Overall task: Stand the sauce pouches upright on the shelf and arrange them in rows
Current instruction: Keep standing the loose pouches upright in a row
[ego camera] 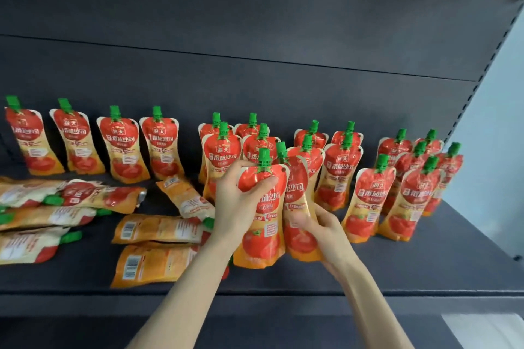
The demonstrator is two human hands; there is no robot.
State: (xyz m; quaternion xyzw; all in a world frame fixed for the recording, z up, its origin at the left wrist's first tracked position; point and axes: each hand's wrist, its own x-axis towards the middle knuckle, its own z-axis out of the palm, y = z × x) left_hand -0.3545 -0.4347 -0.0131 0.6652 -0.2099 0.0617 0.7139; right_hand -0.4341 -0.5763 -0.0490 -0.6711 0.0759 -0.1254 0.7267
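Red and orange sauce pouches with green caps fill a dark shelf (425, 269). My left hand (238, 201) grips the upper part of one upright pouch (262, 224) near the shelf's middle front. Just to its right, my right hand (320, 224) holds a second upright pouch (299, 207) by its lower part. Several pouches stand in rows behind and to the right (368, 201), and a single line stands along the back left (120, 144). Several pouches lie flat at the front left (158, 228).
The shelf's back panel (255, 37) rises dark behind the pouches. A perforated upright post (482, 73) bounds the right side, with a pale wall beyond. The shelf's front lip (85, 303) runs below the lying pouches.
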